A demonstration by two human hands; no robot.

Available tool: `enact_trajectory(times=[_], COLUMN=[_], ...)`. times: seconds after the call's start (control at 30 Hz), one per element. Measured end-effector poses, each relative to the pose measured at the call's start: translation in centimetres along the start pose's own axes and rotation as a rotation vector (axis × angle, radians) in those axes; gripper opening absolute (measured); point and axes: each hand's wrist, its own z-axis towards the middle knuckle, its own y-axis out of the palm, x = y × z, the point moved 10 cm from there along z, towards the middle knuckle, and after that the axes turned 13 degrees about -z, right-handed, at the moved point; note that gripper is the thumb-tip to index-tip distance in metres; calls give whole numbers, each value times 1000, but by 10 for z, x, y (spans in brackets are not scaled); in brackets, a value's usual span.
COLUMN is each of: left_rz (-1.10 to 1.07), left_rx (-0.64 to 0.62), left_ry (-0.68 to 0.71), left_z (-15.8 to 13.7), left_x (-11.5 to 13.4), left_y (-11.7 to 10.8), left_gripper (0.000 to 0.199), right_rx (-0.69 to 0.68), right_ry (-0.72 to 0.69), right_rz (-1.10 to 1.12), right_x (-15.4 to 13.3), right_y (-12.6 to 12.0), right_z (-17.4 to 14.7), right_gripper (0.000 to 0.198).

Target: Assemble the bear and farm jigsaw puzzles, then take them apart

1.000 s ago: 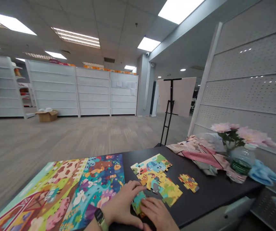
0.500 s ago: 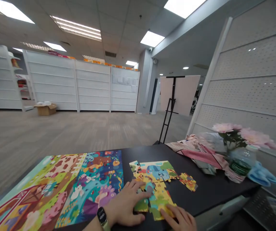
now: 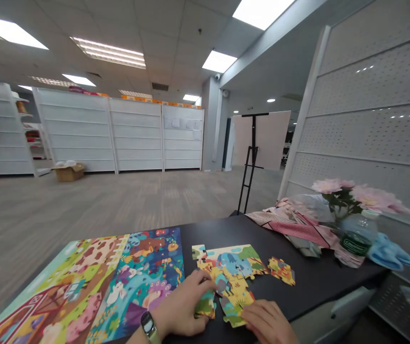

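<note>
A partly joined jigsaw puzzle (image 3: 238,260) with a blue elephant on yellow and green lies on the dark table. At its lower left, my left hand (image 3: 185,306), with a watch on the wrist, has its fingers curled round a green puzzle piece (image 3: 206,304). A dark gap separates this piece from the joined part. My right hand (image 3: 269,321) has its fingers close together on the lower right edge of the puzzle, where they cover part of a yellow-green piece (image 3: 235,313). Apart on the right lies a loose yellow cluster (image 3: 281,271).
Left of the puzzle are a farm picture (image 3: 83,286) and a blue underwater-coloured picture (image 3: 151,267). Crumpled pink cloth (image 3: 298,227), a labelled plastic bottle (image 3: 357,241), pink flowers (image 3: 369,196) and a blue cloth (image 3: 393,253) sit at the right end.
The green piece under my left hand has shifted, widening the gap beside it, and my left fingers have curled. My right fingers have drawn closer together. The camera view has shifted slightly.
</note>
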Motion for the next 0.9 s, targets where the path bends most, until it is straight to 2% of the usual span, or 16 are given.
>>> enact_trajectory(times=[0.13,0.27,0.33,0.43,0.5,0.63,0.7,0.73,0.8,0.9], left_rz=[-80,-115,-127,-187,-225,-209,-194,-187,-166,-104], left_rx=[32,57,77,119,138,115,106,107,105,100], left_ry=[14,36,48,47,53,122,139,139,125,79], left_z=[-1,-1,-1,-1,0,1,1,1,0,-3], left_x=[-12,-24,-26,-29,-29,-19,-15,-13,-10,-12], left_y=[-2,-3,-4,-8,-10,-10,-9,-9,-10,-15], left_gripper=[102,108,110,119,119,88,68,58,41,36], right_rx=[86,95,159,275,256,76,-24,-72,-129,-72], right_ry=[161,235,266,291,251,86,55,54,64,72], right_rz=[70,138,145,140,158,219,239,242,212,97], right_x=[20,31,35,31,18,-22,-32,-33,-27,-12], right_y=[6,13,8,-2,3,25,35,39,44,44], right_z=[16,36,42,46,50,56,55,53,44,18], right_gripper=[20,21,20,16,15,17,12,12,26,42])
